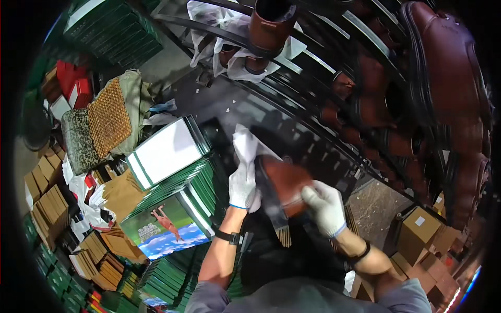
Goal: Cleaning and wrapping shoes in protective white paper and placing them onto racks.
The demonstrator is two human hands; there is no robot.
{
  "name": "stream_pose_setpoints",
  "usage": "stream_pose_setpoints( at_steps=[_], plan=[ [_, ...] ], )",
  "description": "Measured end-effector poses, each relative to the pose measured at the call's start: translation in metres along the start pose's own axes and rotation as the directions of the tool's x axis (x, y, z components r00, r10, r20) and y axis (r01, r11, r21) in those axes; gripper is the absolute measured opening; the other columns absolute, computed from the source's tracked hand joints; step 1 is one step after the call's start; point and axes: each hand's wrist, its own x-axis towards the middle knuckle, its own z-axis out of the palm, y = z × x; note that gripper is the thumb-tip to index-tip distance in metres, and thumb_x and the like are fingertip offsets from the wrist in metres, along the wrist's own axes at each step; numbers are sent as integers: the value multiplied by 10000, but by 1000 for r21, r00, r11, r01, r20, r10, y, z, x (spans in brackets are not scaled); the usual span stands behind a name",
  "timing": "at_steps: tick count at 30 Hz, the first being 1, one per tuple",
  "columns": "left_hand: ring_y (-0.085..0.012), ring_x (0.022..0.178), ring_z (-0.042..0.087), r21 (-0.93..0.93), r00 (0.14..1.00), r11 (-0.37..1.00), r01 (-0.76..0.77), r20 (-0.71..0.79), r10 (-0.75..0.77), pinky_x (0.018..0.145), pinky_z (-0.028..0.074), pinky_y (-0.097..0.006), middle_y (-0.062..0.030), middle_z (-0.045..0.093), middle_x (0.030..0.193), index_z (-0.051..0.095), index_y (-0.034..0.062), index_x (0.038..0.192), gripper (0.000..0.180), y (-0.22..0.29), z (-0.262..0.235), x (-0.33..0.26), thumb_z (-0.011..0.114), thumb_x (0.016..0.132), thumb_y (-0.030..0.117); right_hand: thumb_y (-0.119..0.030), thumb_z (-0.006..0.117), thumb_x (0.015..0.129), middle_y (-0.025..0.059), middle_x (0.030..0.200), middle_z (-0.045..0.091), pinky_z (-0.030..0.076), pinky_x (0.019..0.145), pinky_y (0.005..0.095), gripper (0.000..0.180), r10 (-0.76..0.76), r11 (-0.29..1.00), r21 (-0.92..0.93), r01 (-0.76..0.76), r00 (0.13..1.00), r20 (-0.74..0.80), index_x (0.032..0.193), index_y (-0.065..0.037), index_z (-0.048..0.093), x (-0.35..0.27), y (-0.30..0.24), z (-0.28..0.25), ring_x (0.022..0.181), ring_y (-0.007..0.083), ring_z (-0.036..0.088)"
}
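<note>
Both my hands wear white knit gloves and are in front of my lap. My left hand point(242, 188) is closed around a crumpled white sheet point(245, 143), thin like paper or cloth, which sticks up above the fist. One corner of it reaches toward the brown leather shoe point(286, 180) beside it. That shoe is smeared by motion, its dark sole side facing my left hand. My right hand point(324, 208) grips the shoe from its right side, thumb on the leather. Whether the sheet touches the shoe I cannot tell.
A dark metal rack point(360, 28) with several brown leather shoes point(443, 68) runs along the right and far side. Green-edged boxes point(172, 219) are stacked at my left, near a beaded seat cover point(109, 117). Cardboard cartons point(419, 224) lie at the right.
</note>
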Motion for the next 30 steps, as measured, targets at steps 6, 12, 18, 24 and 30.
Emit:
stream_pose_setpoints(
  at_steps=[6,12,18,24,30],
  plan=[
    [-489,844,722,-80,988,997,-22,154,34,688,562,-542,-275,706,846,654,-2,1190,236,54,-19,6,582,1105,206,-265,689,997,141,894,704,575,719,476,188,-444,220,-720,658,725,527,946,-90,734,41,-6,-7,860,396,713],
    [-424,886,759,210,874,873,-441,322,364,756,587,-409,-233,755,925,694,16,1271,252,56,-31,-7,594,1125,196,-222,713,918,154,857,708,588,723,508,137,-406,261,-732,629,759,508,876,-93,737,36,-22,-16,832,391,739],
    [-402,817,771,-2,955,990,-142,264,138,688,612,-486,-225,735,861,671,24,1282,280,61,-45,-16,653,1041,165,-265,686,1001,193,866,699,577,707,497,229,-353,175,-760,625,761,544,902,-66,740,37,4,13,819,418,723],
    [-386,749,755,-58,920,924,-378,92,382,694,591,-452,-169,764,865,684,-5,1302,303,63,-65,-29,570,1102,193,-146,729,1025,129,795,721,570,675,347,191,-458,871,-322,371,850,-260,1102,27,748,48,21,28,688,214,713],
    [-260,894,753,-378,999,925,-42,-35,32,810,558,-407,-165,760,941,722,-41,1212,404,15,-33,3,579,1125,326,-72,665,973,153,973,731,593,754,452,144,-914,232,-909,347,398,-81,1091,-38,740,160,-24,15,890,393,710]
  ],
)
